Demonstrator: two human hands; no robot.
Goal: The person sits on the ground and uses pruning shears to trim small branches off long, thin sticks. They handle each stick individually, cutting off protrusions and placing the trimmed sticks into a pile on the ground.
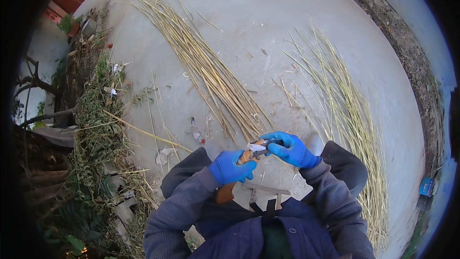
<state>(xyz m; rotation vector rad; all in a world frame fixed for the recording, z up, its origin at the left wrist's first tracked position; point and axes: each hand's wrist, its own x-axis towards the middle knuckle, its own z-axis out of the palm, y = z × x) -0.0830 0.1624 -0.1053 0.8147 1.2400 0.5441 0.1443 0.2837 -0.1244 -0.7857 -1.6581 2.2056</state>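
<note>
My left hand, in a blue glove, is closed around an orange-brown, wood-like piece in front of my knees. White material, perhaps cloth or paper, lies against its upper end. My right hand, also gloved in blue, pinches a dark, narrow piece that meets the white material. Its exact kind is too small to tell. Below my left hand shows a rounded orange-brown part; whether it joins the held piece is hidden. The fingertips of both hands nearly meet.
A long bundle of tan stalks lies ahead on the concrete floor. Greener stalks stretch along the right. Dry leafy plants pile up at the left, beside branches. A blue box sits at the far right edge.
</note>
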